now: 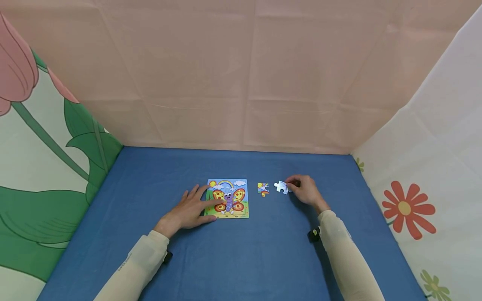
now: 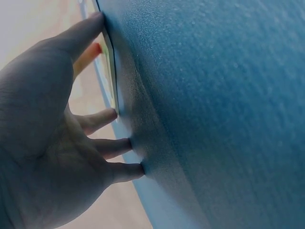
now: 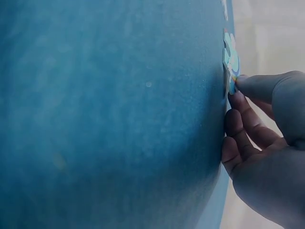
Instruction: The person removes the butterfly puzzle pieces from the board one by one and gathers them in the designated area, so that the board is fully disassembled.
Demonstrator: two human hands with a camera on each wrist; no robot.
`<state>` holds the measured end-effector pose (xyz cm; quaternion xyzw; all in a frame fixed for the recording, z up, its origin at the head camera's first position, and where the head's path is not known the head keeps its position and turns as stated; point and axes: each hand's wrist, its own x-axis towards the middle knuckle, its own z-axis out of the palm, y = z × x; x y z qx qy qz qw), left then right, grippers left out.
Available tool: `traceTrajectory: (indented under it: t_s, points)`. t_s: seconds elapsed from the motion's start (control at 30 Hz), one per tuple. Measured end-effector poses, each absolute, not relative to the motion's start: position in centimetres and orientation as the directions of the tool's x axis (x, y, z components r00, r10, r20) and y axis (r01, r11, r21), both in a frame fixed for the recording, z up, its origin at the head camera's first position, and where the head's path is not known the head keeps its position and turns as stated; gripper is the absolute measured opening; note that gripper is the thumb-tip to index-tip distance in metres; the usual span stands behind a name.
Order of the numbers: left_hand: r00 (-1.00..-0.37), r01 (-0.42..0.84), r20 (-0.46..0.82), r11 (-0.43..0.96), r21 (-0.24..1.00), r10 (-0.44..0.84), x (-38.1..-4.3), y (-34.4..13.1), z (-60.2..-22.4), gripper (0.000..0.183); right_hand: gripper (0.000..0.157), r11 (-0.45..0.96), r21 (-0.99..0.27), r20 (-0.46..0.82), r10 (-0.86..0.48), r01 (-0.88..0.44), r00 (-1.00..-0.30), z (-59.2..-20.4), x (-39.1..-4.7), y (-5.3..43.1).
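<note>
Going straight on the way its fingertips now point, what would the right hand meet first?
The right hand, pinching a pale piece, would probably meet the loose puzzle piece to its left first. Its height is hard to judge, so it might pass over instead.

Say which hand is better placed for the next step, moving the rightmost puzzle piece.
Right hand, probably: it pinches that puzzle piece at its edge, while the left hand rests on the butterfly picture.

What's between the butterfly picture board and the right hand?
In the head view, one loose puzzle piece lies on the blue surface, then comes the pale piece the right hand pinches.
</note>
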<state>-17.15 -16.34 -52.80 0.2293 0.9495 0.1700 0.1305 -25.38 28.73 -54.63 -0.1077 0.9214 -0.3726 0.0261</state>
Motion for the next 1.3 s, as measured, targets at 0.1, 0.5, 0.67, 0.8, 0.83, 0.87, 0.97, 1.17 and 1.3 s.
traceTrajectory:
  t_s: [0.1,0.5,0.67,0.8,0.83,0.87,0.97,1.17,1.3]
  points:
    - [-0.862,0.392,-0.168,0.838,0.380,0.479,-17.1,-16.4,-52.8,0.059,0.017,0.702,-0.690,0.030,-0.215,-0.175,-0.976,-54.6,-25.4,28.7]
    - [-0.859,0.391,-0.173,0.834,0.389,0.482,-17.1,-16.4,-52.6,0.058,0.017,0.705,-0.685,0.038,-0.217,-0.183,-0.976,-54.6,-25.5,28.7]
    - [-0.857,0.390,-0.176,0.834,0.391,0.484,-17.0,-16.4,-52.5,0.058,0.026,0.706,-0.682,0.039,-0.225,-0.190,-0.974,-54.0,-25.0,28.3]
    - [-0.858,0.387,-0.179,0.834,0.393,0.482,-17.0,-16.4,-52.5,0.058,0.036,0.712,-0.657,0.065,-0.272,-0.247,-0.960,-53.1,-24.5,27.3]
    - [-0.858,0.388,-0.178,0.834,0.391,0.482,-17.0,-16.4,-52.5,0.058,0.038,0.714,-0.648,0.071,-0.288,-0.264,-0.955,-52.9,-24.4,27.0]
    - [-0.858,0.391,-0.174,0.834,0.389,0.484,-17.0,-16.4,-52.4,0.058,0.039,0.711,-0.646,0.076,-0.304,-0.280,-0.950,-52.6,-24.4,26.6]
    - [-0.858,0.392,-0.173,0.833,0.392,0.485,-17.1,-16.4,-52.3,0.058,0.043,0.698,-0.627,0.103,-0.365,-0.346,-0.925,-52.2,-24.4,25.4]
    - [-0.856,0.387,-0.180,0.831,0.400,0.485,-17.0,-16.4,-52.3,0.057,0.045,0.681,-0.587,0.115,-0.464,-0.437,-0.878,-52.1,-24.6,22.4]
    - [-0.858,0.382,-0.183,0.834,0.398,0.481,-17.1,-16.4,-52.4,0.058,0.046,0.676,-0.570,0.085,-0.516,-0.467,-0.852,-52.1,-24.7,20.3]
